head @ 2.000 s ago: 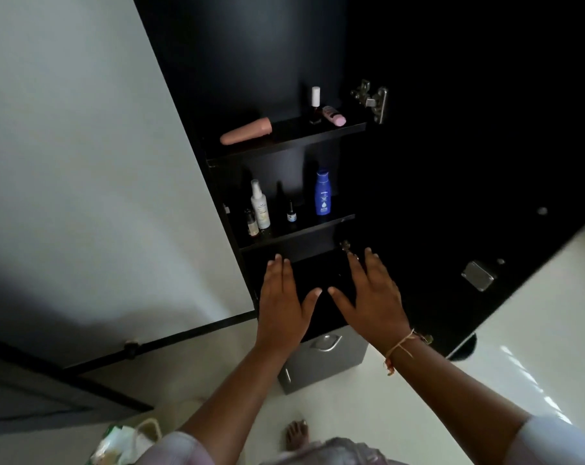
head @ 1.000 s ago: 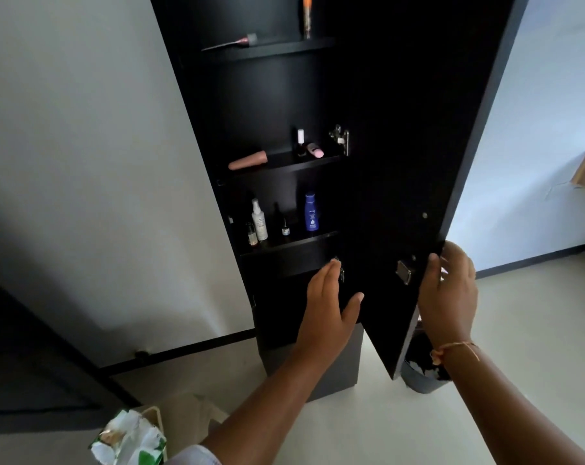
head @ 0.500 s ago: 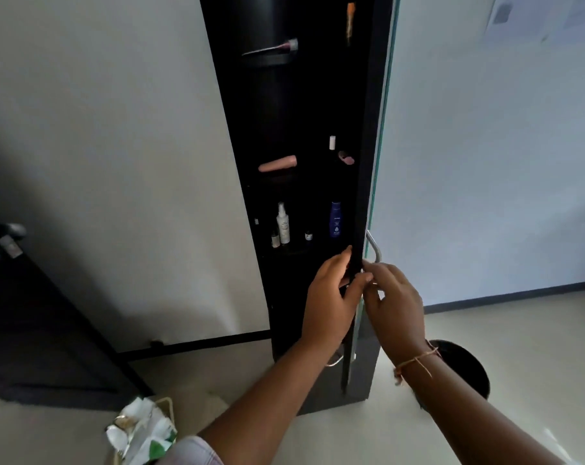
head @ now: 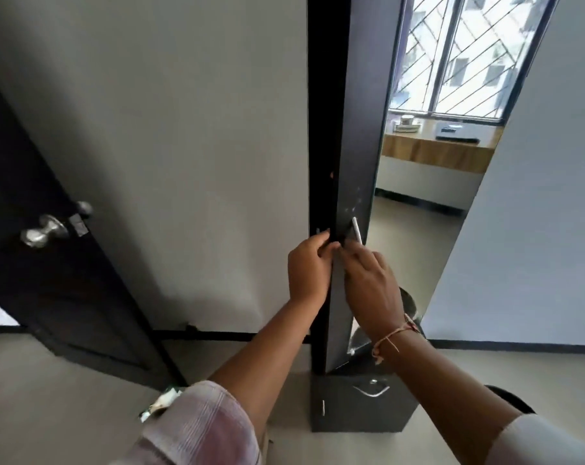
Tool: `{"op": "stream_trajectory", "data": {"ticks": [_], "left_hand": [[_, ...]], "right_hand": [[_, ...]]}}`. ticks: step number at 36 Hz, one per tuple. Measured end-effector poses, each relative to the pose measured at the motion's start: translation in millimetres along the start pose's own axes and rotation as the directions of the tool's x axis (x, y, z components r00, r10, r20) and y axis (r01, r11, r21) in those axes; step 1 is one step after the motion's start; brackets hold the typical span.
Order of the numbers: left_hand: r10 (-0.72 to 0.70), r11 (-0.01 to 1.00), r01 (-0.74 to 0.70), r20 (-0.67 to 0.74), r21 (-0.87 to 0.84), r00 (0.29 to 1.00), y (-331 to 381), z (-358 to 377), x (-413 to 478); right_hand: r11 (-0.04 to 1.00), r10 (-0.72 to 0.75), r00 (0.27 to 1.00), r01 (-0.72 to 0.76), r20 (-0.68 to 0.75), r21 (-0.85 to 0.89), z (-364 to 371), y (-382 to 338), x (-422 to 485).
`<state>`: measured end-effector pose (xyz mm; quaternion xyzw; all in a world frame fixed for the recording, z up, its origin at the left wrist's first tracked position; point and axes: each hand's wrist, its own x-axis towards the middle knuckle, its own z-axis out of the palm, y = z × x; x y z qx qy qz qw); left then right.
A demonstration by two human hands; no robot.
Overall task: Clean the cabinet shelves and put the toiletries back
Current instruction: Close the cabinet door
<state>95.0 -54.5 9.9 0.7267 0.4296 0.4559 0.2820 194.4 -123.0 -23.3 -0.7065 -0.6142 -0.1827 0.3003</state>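
Because my left hand point(head: 309, 266) curled round the cabinet point(head: 321, 129) edge while my right hand point(head: 371, 283) gripped the mirrored door point(head: 358, 146), closing could pinch fingers.

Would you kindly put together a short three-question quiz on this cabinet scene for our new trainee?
1. True or false: the mirrored cabinet door stands wide open, with the toiletries in full view.
2. Which of the two hands wears a thread bracelet: A) left hand B) right hand C) neither
3. Fill in: the mirror reflects a ______ with diagonal grilles.

Key:
1. False; the door is nearly closed, leaving only a narrow dark gap, and no toiletries show.
2. B
3. window
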Motion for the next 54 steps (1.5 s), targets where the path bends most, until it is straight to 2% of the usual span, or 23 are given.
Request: {"op": "stream_trajectory", "data": {"ticks": [4, 6, 9, 12, 16, 31, 39, 47, 50, 54], "left_hand": [[0.052, 0.998, -0.052, 0.022, -0.018, 0.998, -18.0, -3.4, 26.8], [0.066, 0.998, -0.065, 0.015, -0.009, 0.998, -26.6, -2.6, 40.5], [0.037, 0.999, -0.037, -0.007, -0.014, 0.999, -41.1, 1.1, 62.2], [0.012, 1.000, -0.012, -0.004, -0.015, 1.000, -54.6, 5.1, 81.3], [-0.001, 1.000, 0.000, 0.053, 0.022, 0.999, -64.2, 8.5, 105.6], [0.028, 0.999, -0.023, 0.165, -0.036, 0.986, -81.8, 19.2, 164.4], [0.137, 0.990, -0.129, 0.182, -0.054, 0.974, -91.4, 21.4, 170.9], [0.099, 0.995, -0.093, 0.215, -0.041, 0.972, -88.3, 20.5, 169.9], [0.056, 0.998, -0.057, 0.277, -0.004, 0.959, -87.8, 15.2, 166.4], [0.038, 0.998, -0.049, 0.267, 0.036, 0.963, -91.0, -3.5, 161.7]], "right_hand": [[0.995, 0.080, 0.984, -0.070, -0.161, 0.064, 6.2, 1.7, 31.9], [0.995, 0.062, 0.986, -0.049, -0.157, 0.086, 10.9, 3.8, 47.8], [1.000, -0.016, 0.988, 0.015, -0.153, -0.013, 19.1, 9.6, 65.5], [0.998, 0.034, 0.996, -0.037, -0.080, -0.043, 30.2, 15.3, 76.8], [0.989, 0.021, 0.998, -0.028, -0.052, -0.147, 41.3, 13.8, 91.2], [0.926, 0.087, 0.993, -0.110, -0.080, -0.360, 71.2, 7.9, 136.3], [0.919, 0.109, 0.990, -0.135, -0.091, -0.371, 80.7, 6.7, 140.2], [0.926, 0.138, 0.989, -0.149, -0.055, -0.348, 79.8, 6.0, 143.4], [0.940, 0.129, 0.990, -0.142, -0.064, -0.311, 76.3, 4.8, 142.6], [0.954, 0.125, 0.988, -0.144, -0.087, -0.262, 70.7, 0.5, 142.5]]}}
